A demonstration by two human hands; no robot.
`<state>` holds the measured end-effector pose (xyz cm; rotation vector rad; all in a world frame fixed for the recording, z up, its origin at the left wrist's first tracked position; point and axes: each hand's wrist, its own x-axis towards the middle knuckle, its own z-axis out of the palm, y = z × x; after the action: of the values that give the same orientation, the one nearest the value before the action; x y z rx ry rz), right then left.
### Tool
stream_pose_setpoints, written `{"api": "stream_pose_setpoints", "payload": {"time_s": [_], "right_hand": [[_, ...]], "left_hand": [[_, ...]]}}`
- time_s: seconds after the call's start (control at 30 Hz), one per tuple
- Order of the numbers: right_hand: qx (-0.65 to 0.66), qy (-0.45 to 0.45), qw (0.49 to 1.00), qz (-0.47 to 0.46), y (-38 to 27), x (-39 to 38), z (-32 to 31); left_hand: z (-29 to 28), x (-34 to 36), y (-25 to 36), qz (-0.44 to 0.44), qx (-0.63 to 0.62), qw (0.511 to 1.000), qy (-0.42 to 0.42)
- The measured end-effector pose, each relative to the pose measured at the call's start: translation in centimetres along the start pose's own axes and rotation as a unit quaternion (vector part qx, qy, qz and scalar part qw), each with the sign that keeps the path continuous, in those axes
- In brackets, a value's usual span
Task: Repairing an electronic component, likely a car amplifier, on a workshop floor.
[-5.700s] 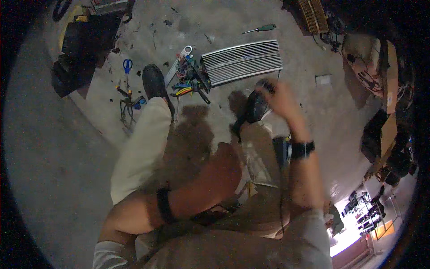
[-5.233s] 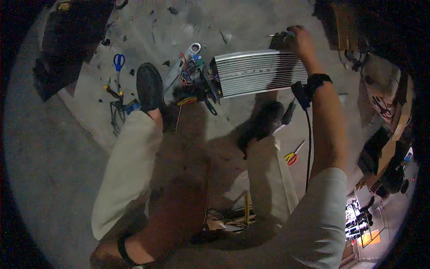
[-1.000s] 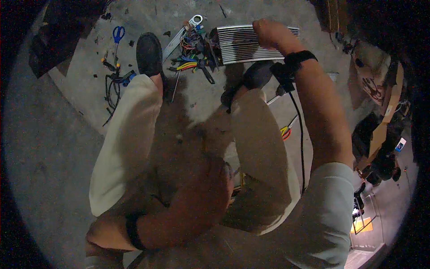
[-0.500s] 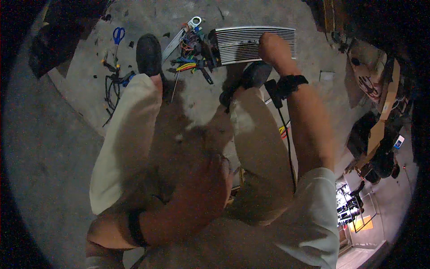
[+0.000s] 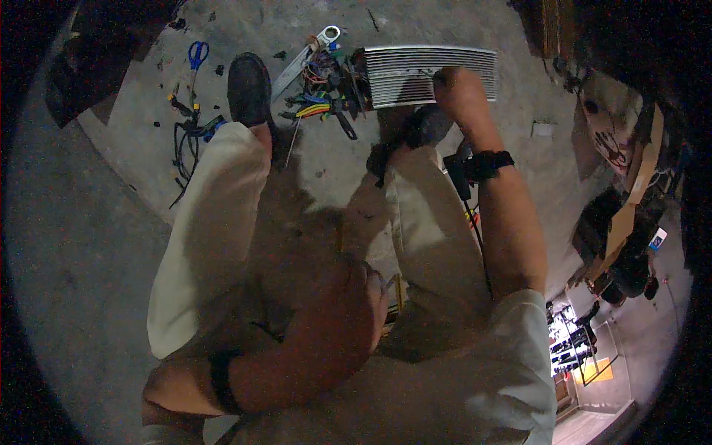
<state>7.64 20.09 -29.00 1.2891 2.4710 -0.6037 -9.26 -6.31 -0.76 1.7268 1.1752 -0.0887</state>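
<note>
My right hand is closed round a thin screwdriver-like tool over the silver finned metal case lying on the floor. My left hand is low between my legs, fingers curled; what it holds is too dark to make out. Left of the case are a tangle of coloured wires, a large silver wrench and yellow-handled pliers. A black shoe is beside them; my right shoe is just below the case.
Blue-handled scissors and black cables lie at the left. Dark panels are at the far left. Cardboard and a dark pile are at the right, with a bright cluttered area beyond.
The screwdriver left the far floor when my right hand reached there. That hand has since moved back over the case and shifted slightly down and right. My left hand stays low.
</note>
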Motion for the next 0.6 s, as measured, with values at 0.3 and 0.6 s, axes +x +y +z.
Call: {"api": "stream_pose_setpoints", "payload": {"time_s": [0.3,0.6], "right_hand": [[-0.054,-0.027,0.997,-0.054,-1.0,4.2,-1.6],[-0.087,-0.103,0.987,-0.088,-1.8,5.8,-3.5]], "left_hand": [[2.4,-0.1,0.1,0.012,0.06,0.995,0.074],[1.5,0.0,0.4,0.013,0.037,0.999,0.004]]}}
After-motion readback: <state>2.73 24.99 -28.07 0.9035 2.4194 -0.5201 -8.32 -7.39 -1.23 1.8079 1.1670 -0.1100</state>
